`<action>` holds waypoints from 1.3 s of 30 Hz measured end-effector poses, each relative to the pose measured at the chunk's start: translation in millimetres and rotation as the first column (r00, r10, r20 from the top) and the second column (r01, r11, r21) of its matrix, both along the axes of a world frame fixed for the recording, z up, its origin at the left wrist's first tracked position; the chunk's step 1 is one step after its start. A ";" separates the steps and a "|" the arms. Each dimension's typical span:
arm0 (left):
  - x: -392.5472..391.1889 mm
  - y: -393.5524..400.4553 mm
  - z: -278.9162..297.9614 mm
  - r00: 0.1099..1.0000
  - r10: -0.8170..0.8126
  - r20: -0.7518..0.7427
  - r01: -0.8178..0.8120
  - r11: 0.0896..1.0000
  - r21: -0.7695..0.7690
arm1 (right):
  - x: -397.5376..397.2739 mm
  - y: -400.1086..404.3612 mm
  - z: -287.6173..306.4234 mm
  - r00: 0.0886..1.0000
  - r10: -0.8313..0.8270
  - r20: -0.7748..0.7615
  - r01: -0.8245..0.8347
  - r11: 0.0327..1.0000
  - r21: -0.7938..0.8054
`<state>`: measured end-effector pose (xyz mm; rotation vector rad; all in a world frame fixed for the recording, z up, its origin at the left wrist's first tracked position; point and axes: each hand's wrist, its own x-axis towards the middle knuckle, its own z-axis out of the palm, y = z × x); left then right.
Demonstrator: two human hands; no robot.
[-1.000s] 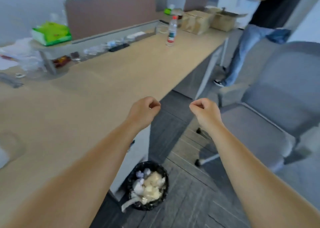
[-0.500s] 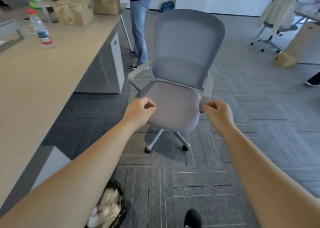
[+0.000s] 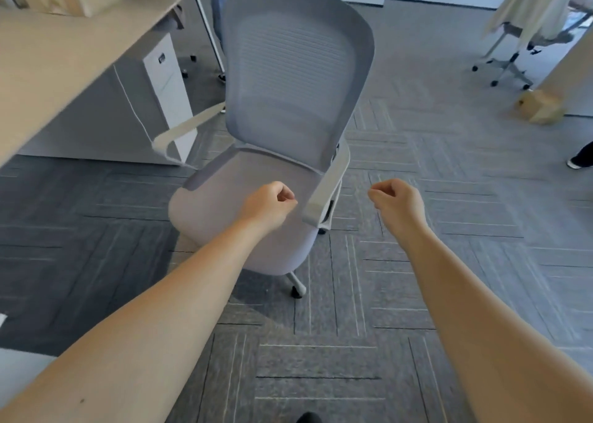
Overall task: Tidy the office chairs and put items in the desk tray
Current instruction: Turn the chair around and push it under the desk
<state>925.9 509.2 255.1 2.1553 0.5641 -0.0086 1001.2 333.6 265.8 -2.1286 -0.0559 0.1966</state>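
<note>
Grey chair (image 3: pixel 288 108) pulled out from surface (image 3: pixel 54 66); left hand (image 3: pixel 268 204) and right hand (image 3: pixel 399 203) fisted, empty, reaching to reposition it.

A grey office chair (image 3: pixel 282 127) stands on the carpet just beside the end of the desk, facing the viewer. Its tall mesh back rises upright behind a padded seat, and a pale armrest juts forward on each side. One white leg with a dark caster shows beneath the seat.
</note>
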 end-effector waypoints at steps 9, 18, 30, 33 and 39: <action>144.7 -33.3 -69.4 0.975 0.012 -0.222 -0.008 1.000 0.017 | 132.1 -28.9 -50.4 0.995 0.011 -0.096 -0.012 1.000 -0.010; 265.8 -32.5 -169.4 0.918 0.105 -0.383 -0.088 0.994 0.064 | 264.6 -7.6 -114.4 0.980 0.049 -0.194 -0.061 0.997 -0.057; 264.0 -16.0 -202.7 0.873 0.072 -0.483 0.004 0.988 0.153 | 308.5 29.9 -158.6 0.937 0.180 -0.298 -0.201 0.979 -0.041; 245.0 -11.1 -202.9 0.836 0.104 -0.539 0.020 0.975 0.220 | 308.8 34.9 -155.6 0.926 0.248 -0.284 -0.267 0.963 -0.031; 224.6 -12.8 -179.6 0.777 0.207 -0.595 -0.046 0.961 0.274 | 316.0 29.1 -130.9 0.913 0.321 -0.251 -0.332 0.943 -0.001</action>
